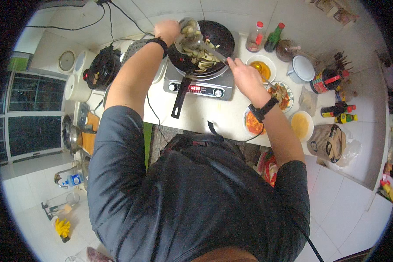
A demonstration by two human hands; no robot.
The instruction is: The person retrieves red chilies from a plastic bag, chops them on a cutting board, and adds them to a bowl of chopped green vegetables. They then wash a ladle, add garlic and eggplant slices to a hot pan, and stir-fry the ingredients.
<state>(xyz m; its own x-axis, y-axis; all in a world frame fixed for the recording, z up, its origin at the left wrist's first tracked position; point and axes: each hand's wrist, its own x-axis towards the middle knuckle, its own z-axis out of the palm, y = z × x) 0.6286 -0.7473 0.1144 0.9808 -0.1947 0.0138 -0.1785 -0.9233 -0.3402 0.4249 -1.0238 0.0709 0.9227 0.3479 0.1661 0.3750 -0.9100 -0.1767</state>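
Observation:
Over the left side of a black wok (223, 34), my left hand (168, 30) grips a tilted bowl (182, 43). Pale vegetable slices (205, 61) with dark edges lie in the wok, and more are inside the bowl. My right hand (248, 78) holds the handle of a spatula (216, 53), which reaches across the wok to the bowl; its blade is blurred against the slices. Beneath the wok is a portable electric cooktop (196, 91) with a lit red display and two knobs. The wok's black handle (180, 98) points toward me.
Right of the cooktop stand an oil bowl (271, 65), plates of chopped red food (285, 104) (252, 123), a bowl of yellow liquid (302, 126) and sauce bottles (275, 38). A black pot (104, 67) is at left. A cord (154, 114) hangs over the counter's front edge.

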